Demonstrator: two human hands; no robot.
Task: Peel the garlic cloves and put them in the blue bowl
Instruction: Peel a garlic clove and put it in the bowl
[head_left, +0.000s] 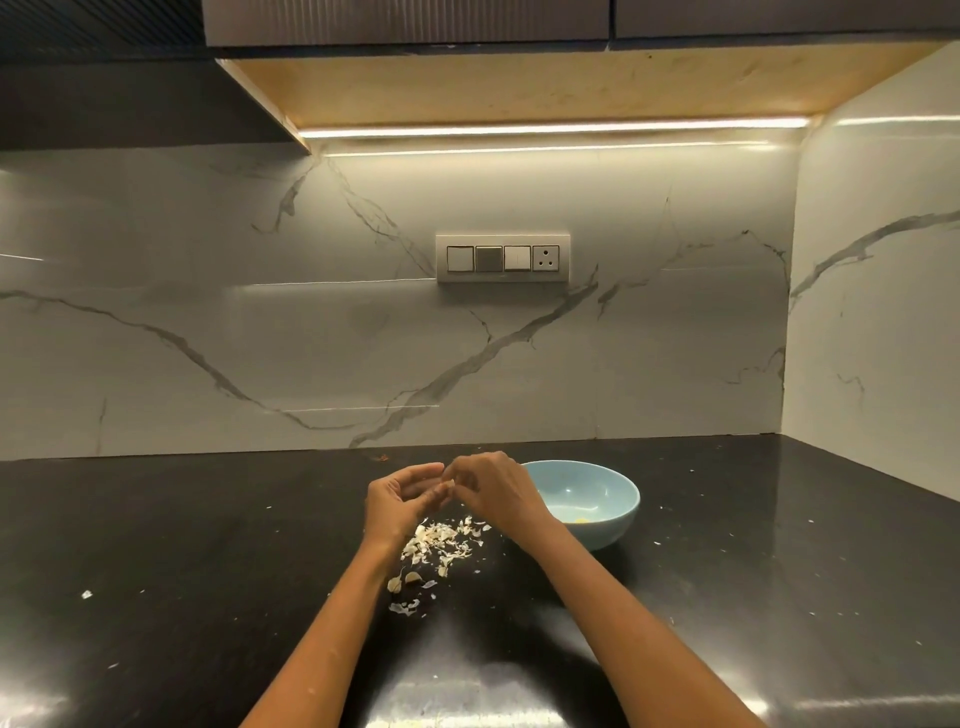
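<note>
Above black counter (208, 545), left hand (397, 501) and right hand (493, 488) meet, fingers curled, pinching garlic clove (448, 485).

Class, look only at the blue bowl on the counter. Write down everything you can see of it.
The blue bowl is a round, pale blue, smooth, glossy bowl, ceramic by its look. It stands upright on the black countertop, to the right of the pile of garlic peels. Inside, near the bottom, lies a small yellowish bit, too small to identify. The right hand hides part of its left rim; whether they touch cannot be told.
</note>
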